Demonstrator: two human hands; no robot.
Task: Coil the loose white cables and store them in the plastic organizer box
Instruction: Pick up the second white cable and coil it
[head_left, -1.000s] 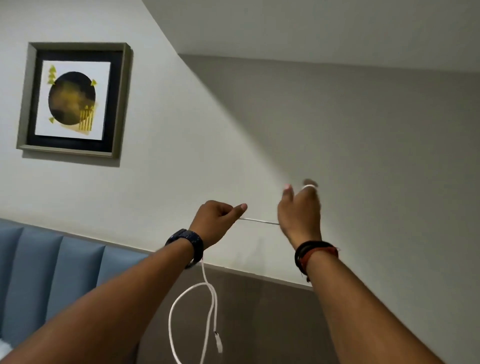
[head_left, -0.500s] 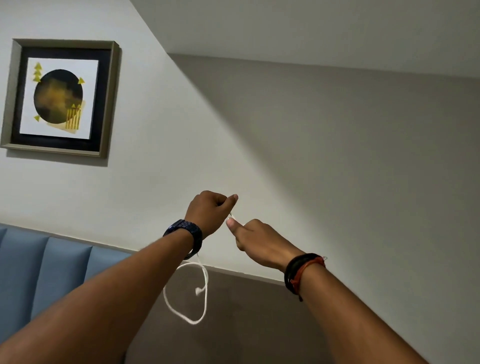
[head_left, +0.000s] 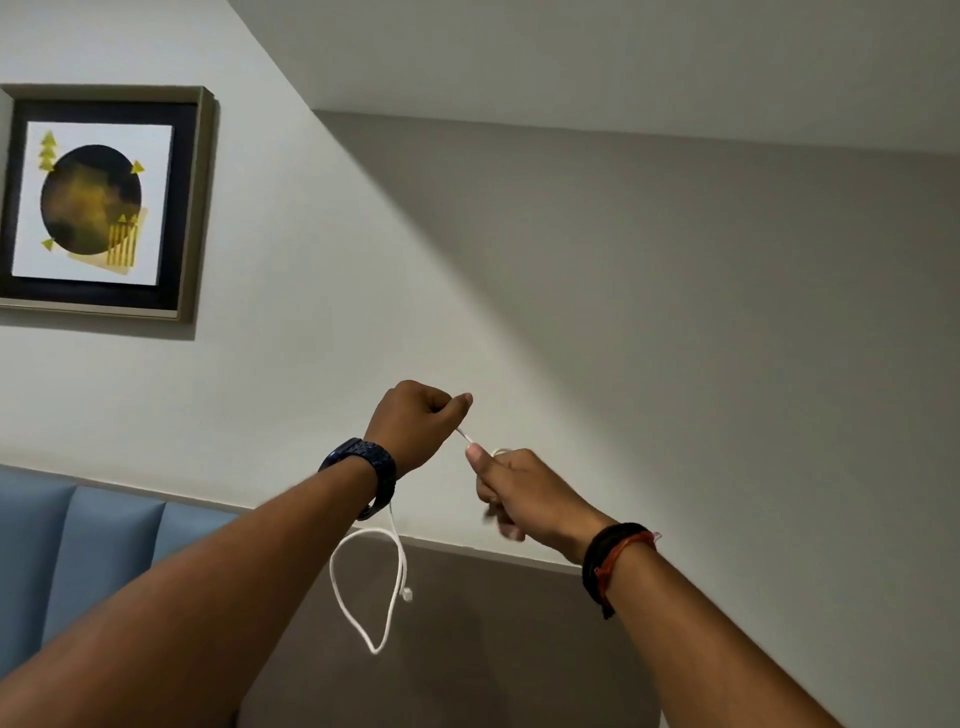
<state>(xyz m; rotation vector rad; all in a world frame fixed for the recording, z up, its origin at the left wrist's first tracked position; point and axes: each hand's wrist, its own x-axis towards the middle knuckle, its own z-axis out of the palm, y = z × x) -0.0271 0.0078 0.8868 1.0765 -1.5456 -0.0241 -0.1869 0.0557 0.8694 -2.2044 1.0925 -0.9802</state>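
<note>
Both of my arms are raised in front of a wall. My left hand (head_left: 415, 421) is a fist pinching a thin white cable (head_left: 340, 582). A short stretch of the cable runs from it to my right hand (head_left: 519, 493), which is closed around a small coil of the same cable. Below my left wrist the rest of the cable hangs in a loose loop, with its white plug (head_left: 407, 594) dangling at the loop's right side. The plastic organizer box is not in view.
A framed picture (head_left: 98, 202) hangs on the pale wall at the upper left. A blue padded headboard (head_left: 104, 545) fills the lower left, and a grey panel (head_left: 493, 623) runs below a ledge behind my hands.
My right hand swung down from a raised position to meet my left hand, then drew slightly away with the cable. The hanging loop has become shorter.
</note>
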